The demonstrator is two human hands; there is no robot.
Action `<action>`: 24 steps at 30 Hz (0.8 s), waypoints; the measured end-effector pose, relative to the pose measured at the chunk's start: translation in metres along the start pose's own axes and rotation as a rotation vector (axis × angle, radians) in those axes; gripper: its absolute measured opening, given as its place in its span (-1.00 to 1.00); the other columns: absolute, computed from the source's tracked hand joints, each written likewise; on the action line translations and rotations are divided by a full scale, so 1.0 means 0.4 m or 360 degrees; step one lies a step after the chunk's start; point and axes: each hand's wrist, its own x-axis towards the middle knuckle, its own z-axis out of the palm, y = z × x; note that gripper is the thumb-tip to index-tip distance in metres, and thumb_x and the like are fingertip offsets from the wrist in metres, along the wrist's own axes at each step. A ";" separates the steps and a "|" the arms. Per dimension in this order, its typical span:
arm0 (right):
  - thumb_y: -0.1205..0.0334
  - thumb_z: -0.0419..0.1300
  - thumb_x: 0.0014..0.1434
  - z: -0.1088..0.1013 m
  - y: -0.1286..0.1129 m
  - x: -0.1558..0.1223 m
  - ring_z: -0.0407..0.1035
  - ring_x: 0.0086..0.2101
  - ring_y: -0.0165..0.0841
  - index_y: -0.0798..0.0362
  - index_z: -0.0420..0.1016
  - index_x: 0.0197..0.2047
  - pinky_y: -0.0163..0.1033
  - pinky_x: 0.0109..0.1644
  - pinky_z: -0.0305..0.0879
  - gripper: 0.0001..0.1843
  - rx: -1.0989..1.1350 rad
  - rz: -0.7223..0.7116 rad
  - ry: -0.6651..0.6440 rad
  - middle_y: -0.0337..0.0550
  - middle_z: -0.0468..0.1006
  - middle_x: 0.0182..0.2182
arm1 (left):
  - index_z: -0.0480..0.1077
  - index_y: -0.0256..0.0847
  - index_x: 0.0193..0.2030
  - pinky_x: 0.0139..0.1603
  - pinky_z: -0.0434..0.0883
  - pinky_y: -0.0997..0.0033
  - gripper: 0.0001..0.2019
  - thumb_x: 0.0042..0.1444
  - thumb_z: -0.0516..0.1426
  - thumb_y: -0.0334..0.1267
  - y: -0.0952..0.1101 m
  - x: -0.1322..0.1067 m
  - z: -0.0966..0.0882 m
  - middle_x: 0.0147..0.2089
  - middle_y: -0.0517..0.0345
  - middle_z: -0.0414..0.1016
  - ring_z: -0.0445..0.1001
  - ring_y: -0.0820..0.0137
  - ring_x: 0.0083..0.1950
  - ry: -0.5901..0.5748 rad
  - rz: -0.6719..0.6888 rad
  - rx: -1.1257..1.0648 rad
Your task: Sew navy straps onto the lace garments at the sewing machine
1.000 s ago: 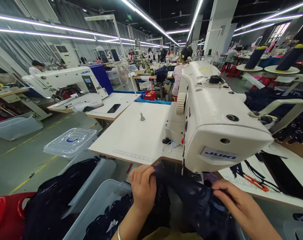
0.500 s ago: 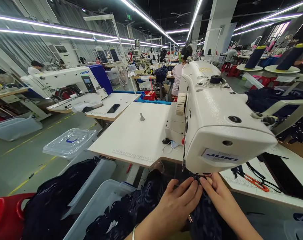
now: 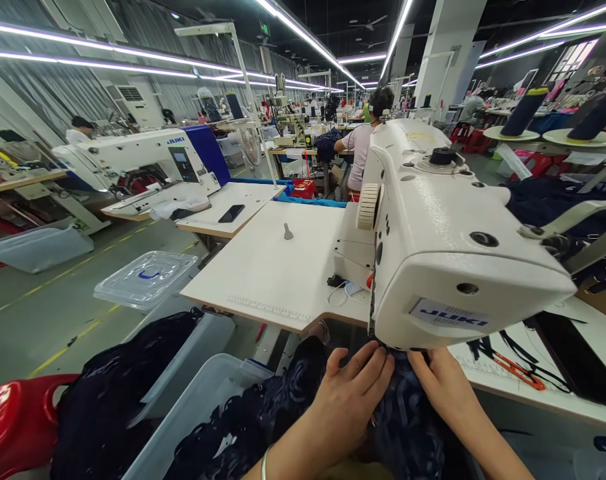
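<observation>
Under the head of the white sewing machine (image 3: 463,227), dark navy lace-like fabric (image 3: 403,407) gathers in front of me. My left hand (image 3: 355,393) is closed on it with the fingers close together, their tips at the underside of the machine head. To its right, my right hand (image 3: 440,377) grips the fabric too, thumb toward the left hand. The machine head hides part of its fingers. A narrow gap with fabric showing lies between the hands. The stitching point is hidden behind the hands and the machine.
White table (image 3: 263,267) bears a small grey metal piece (image 3: 288,231). Orange-handled snips (image 3: 520,371) and dark straps lie right of the machine. Clear bins (image 3: 183,407) with navy fabric and a red container (image 3: 20,423) stand left. A co-worker (image 3: 363,147) sits ahead.
My hands have moved slightly apart, the left a little to the left and the right a little to the right. The whole view has shifted slightly. The co-worker's arm now shows extended.
</observation>
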 end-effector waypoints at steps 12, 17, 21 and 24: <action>-0.02 -0.07 0.28 0.004 0.012 -0.005 0.43 -0.14 -0.10 0.01 0.40 -0.25 -0.08 -0.16 0.34 -0.65 -0.0034 0.0028 -0.0099 0.06 0.55 -0.19 | 0.22 -0.31 0.31 0.24 -0.06 0.20 -0.52 0.24 -0.08 -0.41 0.000 0.003 0.001 0.32 0.09 0.27 0.04 0.27 0.39 0.0040 0.0024 0.0008; -0.02 -0.07 0.26 0.001 0.008 -0.003 0.44 -0.19 -0.11 0.01 0.41 -0.26 -0.08 -0.18 0.36 -0.65 -0.0045 0.0032 -0.0093 0.05 0.56 -0.25 | 0.23 -0.33 0.30 0.22 -0.04 0.20 -0.53 0.26 -0.08 -0.38 0.001 0.004 -0.002 0.31 0.09 0.29 0.06 0.27 0.37 0.0038 0.0033 0.0027; -0.04 -0.08 0.26 0.007 0.013 0.001 0.46 -0.18 -0.11 0.01 0.41 -0.25 -0.06 -0.16 0.38 -0.64 -0.0037 0.0038 -0.0072 0.05 0.56 -0.26 | 0.22 -0.33 0.31 0.22 -0.01 0.21 -0.52 0.24 -0.05 -0.37 0.002 0.002 0.001 0.32 0.08 0.26 0.03 0.24 0.39 0.0024 0.0039 0.0048; -0.03 -0.07 0.28 0.011 0.020 -0.004 0.46 -0.20 -0.14 0.00 0.39 -0.27 -0.09 -0.18 0.40 -0.66 -0.0023 -0.0017 -0.0037 0.00 0.55 -0.30 | 0.22 -0.31 0.30 0.21 0.02 0.21 -0.52 0.24 -0.03 -0.35 0.003 0.002 -0.002 0.32 0.08 0.25 0.02 0.24 0.39 0.0002 0.0024 0.0041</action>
